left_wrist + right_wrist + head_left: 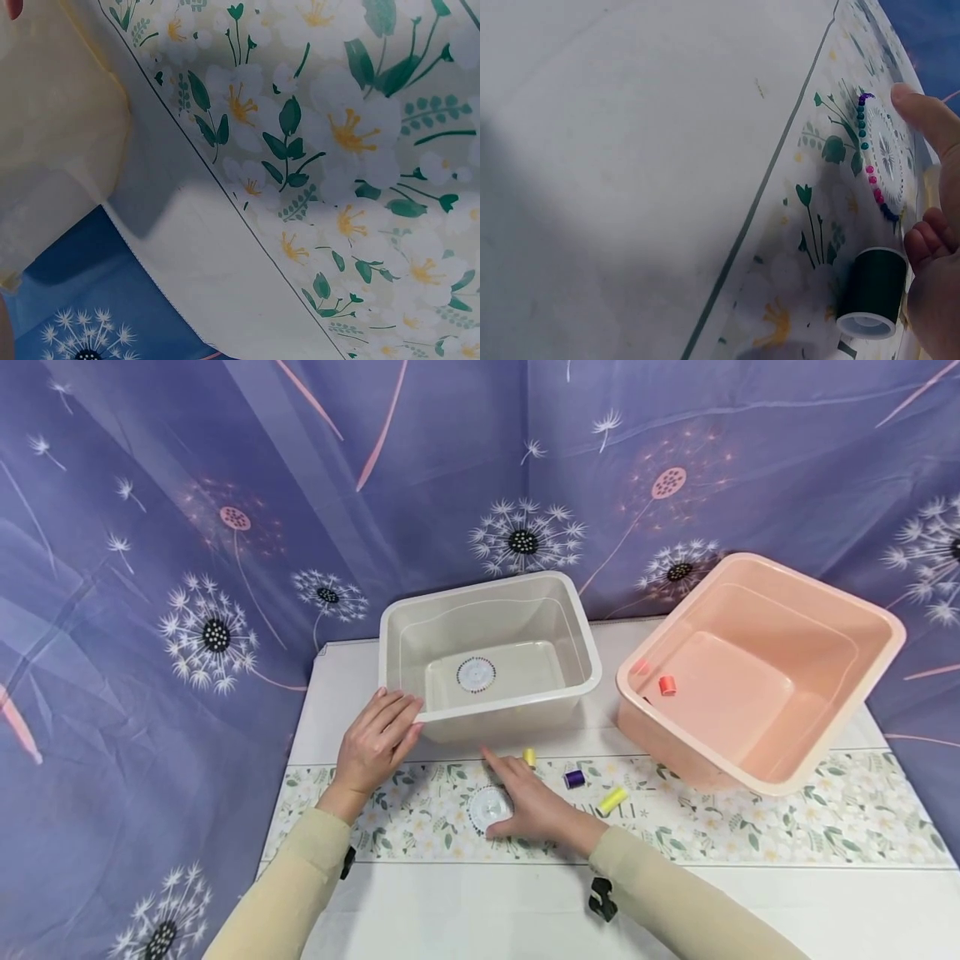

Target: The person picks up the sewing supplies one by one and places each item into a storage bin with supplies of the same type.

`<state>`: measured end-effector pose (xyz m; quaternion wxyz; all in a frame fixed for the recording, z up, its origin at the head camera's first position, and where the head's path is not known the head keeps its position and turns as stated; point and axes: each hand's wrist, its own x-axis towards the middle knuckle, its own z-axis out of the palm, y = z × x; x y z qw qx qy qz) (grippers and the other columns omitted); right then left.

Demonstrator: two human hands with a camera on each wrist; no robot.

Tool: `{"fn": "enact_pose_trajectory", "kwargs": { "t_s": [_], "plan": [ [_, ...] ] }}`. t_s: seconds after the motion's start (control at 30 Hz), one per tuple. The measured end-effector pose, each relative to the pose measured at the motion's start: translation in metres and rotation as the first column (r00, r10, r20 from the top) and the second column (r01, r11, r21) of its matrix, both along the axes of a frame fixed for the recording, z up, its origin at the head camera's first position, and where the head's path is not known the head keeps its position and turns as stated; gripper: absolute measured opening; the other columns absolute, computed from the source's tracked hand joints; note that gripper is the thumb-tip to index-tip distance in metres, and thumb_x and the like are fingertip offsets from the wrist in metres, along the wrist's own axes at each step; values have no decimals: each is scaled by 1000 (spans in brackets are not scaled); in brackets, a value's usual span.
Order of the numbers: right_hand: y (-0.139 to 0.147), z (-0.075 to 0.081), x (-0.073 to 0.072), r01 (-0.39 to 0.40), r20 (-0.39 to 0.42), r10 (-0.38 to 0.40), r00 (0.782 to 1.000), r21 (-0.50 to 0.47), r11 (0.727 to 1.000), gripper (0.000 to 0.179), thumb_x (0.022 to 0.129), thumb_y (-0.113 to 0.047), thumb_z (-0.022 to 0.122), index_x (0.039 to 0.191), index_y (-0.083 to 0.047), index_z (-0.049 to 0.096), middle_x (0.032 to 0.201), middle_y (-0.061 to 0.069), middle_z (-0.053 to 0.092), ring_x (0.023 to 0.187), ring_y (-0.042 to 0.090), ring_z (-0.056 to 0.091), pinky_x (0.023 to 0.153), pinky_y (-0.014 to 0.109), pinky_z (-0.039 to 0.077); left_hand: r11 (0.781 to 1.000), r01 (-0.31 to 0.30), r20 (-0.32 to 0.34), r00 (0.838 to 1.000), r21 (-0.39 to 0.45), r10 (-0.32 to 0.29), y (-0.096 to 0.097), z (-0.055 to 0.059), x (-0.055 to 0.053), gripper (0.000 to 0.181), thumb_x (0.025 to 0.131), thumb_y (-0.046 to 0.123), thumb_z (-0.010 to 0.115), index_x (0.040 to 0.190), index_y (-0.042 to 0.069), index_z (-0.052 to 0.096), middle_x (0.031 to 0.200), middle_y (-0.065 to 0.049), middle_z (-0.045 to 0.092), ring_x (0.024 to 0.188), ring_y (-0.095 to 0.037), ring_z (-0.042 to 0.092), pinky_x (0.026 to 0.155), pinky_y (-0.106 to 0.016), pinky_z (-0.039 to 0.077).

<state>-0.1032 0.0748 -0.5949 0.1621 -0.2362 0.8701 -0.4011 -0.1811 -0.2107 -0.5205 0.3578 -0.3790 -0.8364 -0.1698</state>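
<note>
My left hand [378, 739] grips the near left corner of a grey basin [502, 706], fingers over its rim and thumb against the outer wall. A disc of bead-headed pins [477, 674] lies on the basin floor. My right hand [536, 806] is spread over a second pin wheel [486, 810] on the table, thumb by its near edge and fingers beyond it. In the right wrist view coloured pin heads ring this pin wheel [885, 157]. A dark green thread spool [871, 292] sits beside the palm there; the hand hides it in the head view.
Right of my right hand lie a small yellow spool [529, 757], a purple spool [574, 779] and a bright yellow spool [613, 801]. A pink basin [750, 685] at the right contains a red spool [667, 685]. A purple curtain [420, 468] hangs behind the table.
</note>
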Motion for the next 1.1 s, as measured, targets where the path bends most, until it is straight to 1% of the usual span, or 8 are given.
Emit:
{"fn": "enact_pose_trajectory", "kwargs": {
  "t_s": [0.13, 0.23, 0.43, 0.63, 0.77, 0.97, 1.1],
  "plan": [
    [2, 1, -1, 20, 12, -20, 1000, -3, 1000, 135, 73, -35, 100, 173, -13, 12, 162, 20, 42, 148, 36, 42, 122, 54, 41, 1000, 2, -1, 1000, -2, -2, 0, 0, -2, 36, 109, 31, 63, 127, 3, 76, 117, -18, 78, 112, -38, 73, 106, -60, 56],
    [2, 0, -1, 12, -5, -12, 1000, 1, 1000, 135, 73, -36, 100, 173, -12, 13, 160, 20, 43, 147, 37, 43, 121, 54, 42, 1000, 6, -10, 1000, 2, -6, 0, 1, -2, 36, 109, 31, 63, 126, 3, 77, 116, -19, 78, 111, -39, 73, 106, -61, 56],
    [-1, -4, 1, -39, -45, 40, 998, 12, 999, 136, 72, -34, 100, 172, -10, 12, 156, 22, 46, 144, 38, 44, 120, 55, 44, 1000, 6, -20, 1000, 4, -6, 1, 1, -2, 36, 111, 32, 60, 126, 3, 76, 116, -17, 78, 110, -38, 73, 105, -59, 56],
    [-5, -8, 2, -87, -77, 91, 993, 53, 995, 131, 77, -30, 98, 173, -12, 11, 153, 18, 49, 141, 34, 45, 119, 51, 47, 1000, -3, 0, 1000, -3, 3, 0, 1, -1, 36, 111, 32, 61, 127, 4, 76, 117, -17, 78, 112, -37, 73, 106, -59, 56],
    [-6, -10, 2, -85, -96, 91, 991, 58, 995, 129, 78, -28, 98, 173, -12, 11, 151, 18, 50, 139, 33, 47, 118, 51, 48, 1000, -8, 9, 1000, -6, 8, 0, 0, 0, 37, 111, 32, 60, 127, 4, 76, 117, -16, 78, 112, -37, 73, 106, -59, 56],
    [-4, -8, 3, -87, -88, 94, 992, 81, 993, 127, 80, -29, 97, 173, -13, 12, 148, 16, 52, 135, 30, 48, 116, 49, 50, 1000, 3, -4, 1000, -1, -3, 0, 0, -1, 38, 111, 33, 59, 126, 3, 77, 116, -18, 78, 110, -39, 73, 107, -59, 55],
    [-5, -7, 2, -89, -106, 98, 990, 86, 992, 126, 79, -28, 97, 172, -11, 14, 146, 17, 53, 133, 30, 49, 114, 48, 51, 1000, 0, 1, 1000, -6, 0, -1, -1, -1, 37, 110, 32, 61, 126, 2, 77, 116, -18, 78, 110, -39, 73, 107, -60, 55]
  ]
}}
